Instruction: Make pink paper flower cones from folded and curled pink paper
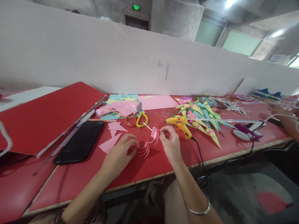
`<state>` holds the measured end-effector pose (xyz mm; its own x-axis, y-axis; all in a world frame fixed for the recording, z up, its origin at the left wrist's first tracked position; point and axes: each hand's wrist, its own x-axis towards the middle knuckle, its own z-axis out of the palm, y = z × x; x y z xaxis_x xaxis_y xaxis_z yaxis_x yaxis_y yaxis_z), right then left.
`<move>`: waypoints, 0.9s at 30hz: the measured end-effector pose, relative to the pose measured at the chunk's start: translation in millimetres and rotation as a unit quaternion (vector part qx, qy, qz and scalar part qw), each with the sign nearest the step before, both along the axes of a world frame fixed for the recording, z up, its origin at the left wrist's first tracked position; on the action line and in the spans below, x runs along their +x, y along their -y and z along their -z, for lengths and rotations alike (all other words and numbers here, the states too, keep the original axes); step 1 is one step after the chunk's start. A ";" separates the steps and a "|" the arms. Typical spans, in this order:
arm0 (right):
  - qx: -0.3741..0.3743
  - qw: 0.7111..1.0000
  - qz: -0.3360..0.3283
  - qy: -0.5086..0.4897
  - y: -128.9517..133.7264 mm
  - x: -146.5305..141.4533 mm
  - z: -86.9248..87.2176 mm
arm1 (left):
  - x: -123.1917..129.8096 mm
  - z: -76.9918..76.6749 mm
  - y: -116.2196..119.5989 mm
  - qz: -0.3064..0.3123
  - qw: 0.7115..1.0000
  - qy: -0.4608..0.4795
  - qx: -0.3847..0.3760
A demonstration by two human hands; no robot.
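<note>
My right hand (171,143) pinches a thin pale stick that has a pink paper strip (146,147) partly wound round its end. The stick points up and to the left, over the red table. From the stick the strip hangs in curled, petal-like scallops toward my left hand (121,154). My left fingers are bent in toward the thumb at the strip's loose end; the exact contact is partly hidden. Pink paper triangles (109,142) lie just left of my left hand. Beyond both hands rest scissors (136,118) with one red and one yellow handle.
A yellow glue gun (179,123) with its cord lies right of my right hand, beside a pile of pastel paper cones (205,113). A black phone (80,141) and a large red board (53,116) are at left. Another person's arm (283,119) is at far right.
</note>
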<state>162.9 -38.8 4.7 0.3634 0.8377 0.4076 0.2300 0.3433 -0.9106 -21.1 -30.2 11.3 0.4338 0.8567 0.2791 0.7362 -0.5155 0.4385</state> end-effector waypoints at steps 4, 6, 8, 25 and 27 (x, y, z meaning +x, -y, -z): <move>-0.010 0.998 -0.013 0.061 -0.4 1.5 1.9 | -11.2 -10.0 -4.4 0.046 0.999 0.004 -0.006; -0.019 0.990 -0.028 0.135 -0.2 3.0 3.7 | -14.7 -14.9 -4.2 0.087 0.995 0.009 -0.037; -0.035 0.976 -0.043 0.210 0.0 4.7 5.8 | -16.4 -17.6 -2.9 0.114 0.991 0.011 -0.068; -0.066 0.952 -0.074 0.290 1.2 7.1 9.5 | -14.4 -20.6 5.6 0.137 0.989 -0.055 -0.003; -0.066 0.951 -0.077 0.292 1.2 7.1 9.7 | -14.4 -18.8 4.6 0.141 0.987 -0.072 -0.006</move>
